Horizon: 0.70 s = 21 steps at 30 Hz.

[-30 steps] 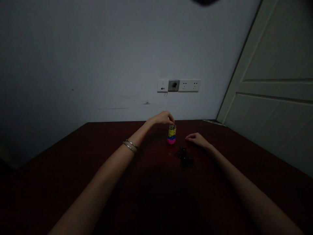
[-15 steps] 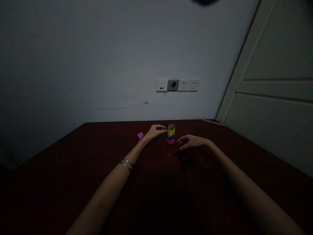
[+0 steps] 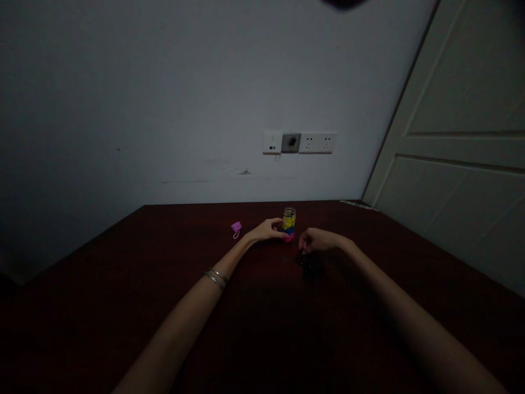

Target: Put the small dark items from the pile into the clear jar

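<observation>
A small glass jar [image 3: 289,219] stands upright on the dark red table, layered with pink, blue and yellow pieces and some dark ones near the top. My left hand [image 3: 268,230] is closed around the jar's left side, thumb low at the front. To the right, my right hand [image 3: 318,239] points down with its fingertips pinched together at the far edge of a pile of small black shiny pieces [image 3: 310,265]. What lies between those fingertips is too dark and small to make out. Left of the jar lies a purple lid with a loop [image 3: 236,226].
The dark red table [image 3: 164,246] reaches back to a grey wall [image 3: 184,98]. White sockets and a switch panel [image 3: 299,143] sit on the wall behind the jar. A pale panelled door [image 3: 451,137] rises along the right side.
My left hand has come down and closed on the jar. My right hand has drawn its spread fingers into a pinch at the black pile.
</observation>
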Tool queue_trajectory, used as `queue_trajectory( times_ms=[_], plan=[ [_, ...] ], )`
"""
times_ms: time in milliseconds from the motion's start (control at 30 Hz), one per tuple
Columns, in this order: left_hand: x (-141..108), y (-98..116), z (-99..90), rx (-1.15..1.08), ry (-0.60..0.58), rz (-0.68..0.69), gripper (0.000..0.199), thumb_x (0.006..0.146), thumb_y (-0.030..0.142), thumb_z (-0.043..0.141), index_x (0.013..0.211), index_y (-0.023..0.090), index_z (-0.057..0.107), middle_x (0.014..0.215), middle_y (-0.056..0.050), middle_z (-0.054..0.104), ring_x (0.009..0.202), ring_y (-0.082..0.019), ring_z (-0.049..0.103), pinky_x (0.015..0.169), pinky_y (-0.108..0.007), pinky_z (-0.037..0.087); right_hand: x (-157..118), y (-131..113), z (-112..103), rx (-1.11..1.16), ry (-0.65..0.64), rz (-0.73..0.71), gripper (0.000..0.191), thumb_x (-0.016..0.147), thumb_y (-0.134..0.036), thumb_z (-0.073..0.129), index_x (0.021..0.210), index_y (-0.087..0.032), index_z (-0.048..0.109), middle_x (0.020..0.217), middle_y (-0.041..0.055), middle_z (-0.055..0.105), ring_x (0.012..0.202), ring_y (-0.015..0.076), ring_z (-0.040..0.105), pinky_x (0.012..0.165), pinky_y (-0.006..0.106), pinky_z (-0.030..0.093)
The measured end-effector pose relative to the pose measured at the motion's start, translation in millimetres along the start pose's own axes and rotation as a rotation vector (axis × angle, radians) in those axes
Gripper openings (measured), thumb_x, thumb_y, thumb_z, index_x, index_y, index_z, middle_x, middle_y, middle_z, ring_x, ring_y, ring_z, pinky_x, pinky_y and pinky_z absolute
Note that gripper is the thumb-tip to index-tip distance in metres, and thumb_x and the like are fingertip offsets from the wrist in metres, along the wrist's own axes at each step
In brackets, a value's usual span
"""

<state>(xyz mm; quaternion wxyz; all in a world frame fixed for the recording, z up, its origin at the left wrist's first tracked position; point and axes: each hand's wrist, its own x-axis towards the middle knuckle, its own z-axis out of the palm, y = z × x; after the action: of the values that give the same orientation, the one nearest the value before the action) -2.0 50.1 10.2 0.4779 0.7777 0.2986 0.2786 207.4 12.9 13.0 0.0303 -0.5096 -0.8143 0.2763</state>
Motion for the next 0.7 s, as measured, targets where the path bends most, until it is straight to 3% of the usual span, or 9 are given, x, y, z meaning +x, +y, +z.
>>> queue_trajectory(
  times_ms=[267,433,567,700],
  plan=[
    [-1,-6,10.6,-0.003,0.045,0.001,0.045,0.062,0.025,0.07,0.103,0.008,0.06,0.09,-0.009,0.065,0.077,-0.016,0.057,0.068,-0.027,0.041,-1,-3,3,0.056,0.004,-0.002,0.018,0.059,-0.017,0.057,0.074,-0.012,0.067,0.067,0.0032,0.066,0.062,0.0144,0.057,0.056,0.022,0.041],
    [3,-18,12.2,-0.055,0.059,0.005,0.046,0.061,0.027,0.071,0.102,0.007,0.061,0.086,-0.008,0.065,0.072,-0.014,0.056,0.065,-0.025,0.04,-6,-3,-5,0.134,0.034,-0.028,0.02,0.061,-0.024,0.059,0.075,-0.013,0.068,0.069,0.0028,0.067,0.063,0.0147,0.058,0.057,0.023,0.042],
    [7,-31,12.9,-0.072,0.07,0.004,0.053,0.06,0.033,0.072,0.105,0.009,0.06,0.086,-0.008,0.065,0.068,-0.013,0.055,0.063,-0.024,0.04,-18,-8,-25,0.192,0.145,-0.075,0.026,0.065,-0.033,0.061,0.08,-0.014,0.069,0.072,0.0043,0.067,0.067,0.0168,0.058,0.061,0.027,0.043],
    [8,-36,13.5,-0.053,0.091,-0.001,0.053,0.061,0.035,0.072,0.106,0.01,0.059,0.089,-0.009,0.065,0.07,-0.013,0.056,0.063,-0.024,0.041,-24,-17,-50,0.245,0.341,-0.102,0.028,0.064,-0.039,0.063,0.08,-0.015,0.069,0.077,0.0057,0.068,0.073,0.0185,0.059,0.069,0.031,0.045]
  ],
)
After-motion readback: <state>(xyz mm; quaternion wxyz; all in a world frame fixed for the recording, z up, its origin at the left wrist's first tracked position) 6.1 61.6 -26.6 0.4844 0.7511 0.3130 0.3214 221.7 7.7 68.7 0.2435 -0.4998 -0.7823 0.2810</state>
